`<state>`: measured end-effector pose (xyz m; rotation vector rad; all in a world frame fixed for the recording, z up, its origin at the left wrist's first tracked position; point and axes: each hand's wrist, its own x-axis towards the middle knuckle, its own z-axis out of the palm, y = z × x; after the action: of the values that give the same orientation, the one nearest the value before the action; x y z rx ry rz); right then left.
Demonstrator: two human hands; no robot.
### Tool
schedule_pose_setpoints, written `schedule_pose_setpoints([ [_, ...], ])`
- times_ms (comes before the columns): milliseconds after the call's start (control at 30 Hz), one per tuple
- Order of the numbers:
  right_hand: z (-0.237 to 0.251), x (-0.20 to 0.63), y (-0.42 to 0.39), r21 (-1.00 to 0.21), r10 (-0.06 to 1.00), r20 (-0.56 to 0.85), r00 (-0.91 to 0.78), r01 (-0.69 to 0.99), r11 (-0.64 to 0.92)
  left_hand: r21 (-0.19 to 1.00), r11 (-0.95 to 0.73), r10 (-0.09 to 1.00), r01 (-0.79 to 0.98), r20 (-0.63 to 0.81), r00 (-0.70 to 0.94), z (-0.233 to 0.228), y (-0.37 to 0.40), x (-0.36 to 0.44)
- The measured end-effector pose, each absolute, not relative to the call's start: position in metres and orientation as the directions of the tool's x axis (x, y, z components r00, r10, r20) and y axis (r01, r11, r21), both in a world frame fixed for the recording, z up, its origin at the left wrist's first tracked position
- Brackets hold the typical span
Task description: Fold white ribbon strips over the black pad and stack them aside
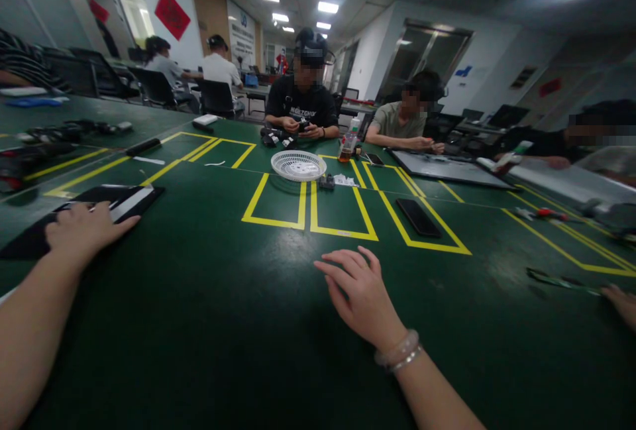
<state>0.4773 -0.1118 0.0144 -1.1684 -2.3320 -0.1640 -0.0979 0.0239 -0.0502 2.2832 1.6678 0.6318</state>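
- Green worktable (238,324) with yellow tape boxes fills your view.
- Your left hand (84,231) lies flat, fingers spread, on a black flat panel (106,208) at ten o'clock, gripping nothing.
- Your right hand (360,291) rests empty on bare tabletop.
- White basket (298,165) and dark phone (418,217) sit at twelve and one o'clock, untouched; nothing looks started.

A single head-worn camera looks forward and down across the green table (238,324), close above the person's forearms.
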Motion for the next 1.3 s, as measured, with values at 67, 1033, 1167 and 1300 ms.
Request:
schedule_pose_setpoints([
  [67,0.014,0.477,-0.112,-0.116,0.711,0.501,-0.494,0.776,0.621,0.337,-0.172,0.902,0.926,0.432,0.011,-0.053,0.027,-0.096],
  [1033,0.006,0.469,-0.114,-0.339,0.775,0.270,-0.571,0.697,0.632,0.423,-0.776,0.585,0.468,0.207,0.784,0.006,-0.064,0.164],
  [1167,0.006,0.471,-0.111,-0.511,0.825,0.377,-0.420,0.649,0.564,0.320,-0.789,0.609,0.525,0.287,0.740,0.004,-0.051,0.153],
  [1300,0.009,0.478,-0.103,-0.885,0.929,0.370,-0.013,0.300,0.356,0.195,-0.622,0.739,0.758,0.468,0.486,0.003,-0.021,0.112],
])
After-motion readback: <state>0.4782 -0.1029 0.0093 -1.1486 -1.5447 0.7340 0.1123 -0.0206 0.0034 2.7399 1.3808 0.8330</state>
